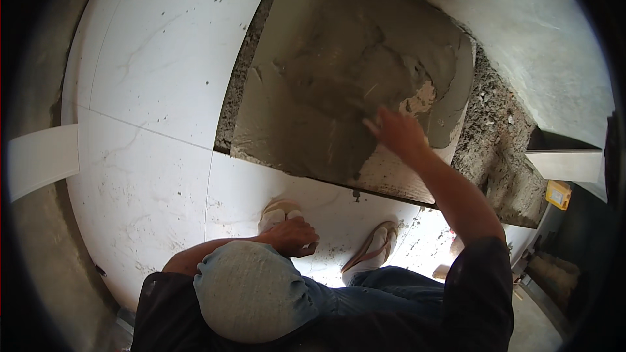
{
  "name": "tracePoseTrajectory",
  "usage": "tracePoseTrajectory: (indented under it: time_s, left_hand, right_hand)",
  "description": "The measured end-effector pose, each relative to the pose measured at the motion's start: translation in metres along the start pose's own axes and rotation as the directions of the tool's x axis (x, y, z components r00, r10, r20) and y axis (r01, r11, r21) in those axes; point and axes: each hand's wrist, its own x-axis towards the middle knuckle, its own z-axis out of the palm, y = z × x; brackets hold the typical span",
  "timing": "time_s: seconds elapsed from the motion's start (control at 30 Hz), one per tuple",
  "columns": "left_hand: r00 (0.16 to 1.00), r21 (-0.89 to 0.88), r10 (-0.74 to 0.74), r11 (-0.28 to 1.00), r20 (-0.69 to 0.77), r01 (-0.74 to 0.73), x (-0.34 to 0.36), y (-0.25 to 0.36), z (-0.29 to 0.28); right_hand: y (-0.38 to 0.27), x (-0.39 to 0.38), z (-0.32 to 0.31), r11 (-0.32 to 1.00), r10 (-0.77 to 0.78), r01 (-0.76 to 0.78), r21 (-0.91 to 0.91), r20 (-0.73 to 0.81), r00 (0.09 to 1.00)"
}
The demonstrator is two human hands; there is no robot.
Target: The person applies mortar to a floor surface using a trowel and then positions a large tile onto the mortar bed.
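A square tile (398,176) is mostly covered with wet grey mortar (306,78), with a pale uncovered area along its lower right. My right hand (398,132) reaches onto the mortar, its fingertips smeared by motion at the surface; I cannot tell whether it holds anything. My left hand (293,238) is curled above the white floor tiles (147,189), close to a sandaled foot; what is inside its fingers, if anything, is hidden.
Rough cement bed (495,124) borders the coated tile on the right, beside a curved wall (528,26). A white step (561,163) and yellow object (557,194) are at right. Another white ledge (42,156) juts from the left. A grey cap (254,290) fills the lower foreground.
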Motion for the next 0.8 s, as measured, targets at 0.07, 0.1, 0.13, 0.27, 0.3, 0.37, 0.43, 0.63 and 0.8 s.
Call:
tracePoseTrajectory:
  time_s: [0.07, 0.1, 0.13, 0.27, 0.3, 0.37, 0.43, 0.63, 0.8]
  left_hand:
    - [1.000, -0.013, 0.025, 1.000, 0.020, -0.024, 0.004, -0.003, 0.001]
    - [1.000, -0.016, 0.020, 1.000, 0.003, -0.019, 0.006, -0.002, 0.001]
    - [1.000, -0.021, 0.016, 1.000, -0.012, -0.017, 0.009, -0.002, 0.002]
    - [1.000, -0.026, 0.010, 1.000, 0.001, -0.010, 0.005, -0.001, 0.001]
    - [1.000, -0.017, 0.016, 1.000, 0.001, -0.016, 0.005, -0.002, 0.002]
    - [1.000, -0.048, -0.018, 0.999, -0.010, 0.017, 0.002, -0.002, 0.004]
    - [0.999, -0.049, -0.033, 0.998, 0.016, 0.034, -0.002, -0.001, 0.003]
    - [1.000, -0.059, 0.010, 0.998, 0.008, -0.010, -0.002, -0.004, -0.002]
    - [0.997, -0.138, 0.078, 0.987, -0.017, -0.079, -0.003, -0.008, -0.001]
  right_hand:
    - [0.019, 0.037, -0.017, 0.998, 0.060, -0.060, 0.006, -0.073, 0.996]
    - [0.031, 0.054, -0.028, 0.997, 0.080, -0.077, 0.033, -0.130, 0.988]
    - [0.045, 0.074, -0.033, 0.995, 0.104, -0.102, 0.019, -0.150, 0.983]
    - [0.027, 0.127, -0.037, 0.875, 0.366, -0.327, 0.358, -0.045, 0.930]
    - [0.005, 0.126, -0.035, 0.714, 0.446, -0.427, 0.554, 0.110, 0.888]
    - [-0.047, 0.113, -0.036, 0.499, 0.418, -0.541, 0.678, 0.358, 0.835]
    - [-0.071, 0.101, -0.024, 0.497, 0.356, -0.553, 0.669, 0.423, 0.833]
    - [-0.042, 0.170, -0.039, 0.790, 0.385, -0.343, 0.508, 0.024, 0.923]
    - [-0.066, 0.205, -0.074, 0.383, 0.459, -0.453, 0.805, 0.260, 0.850]
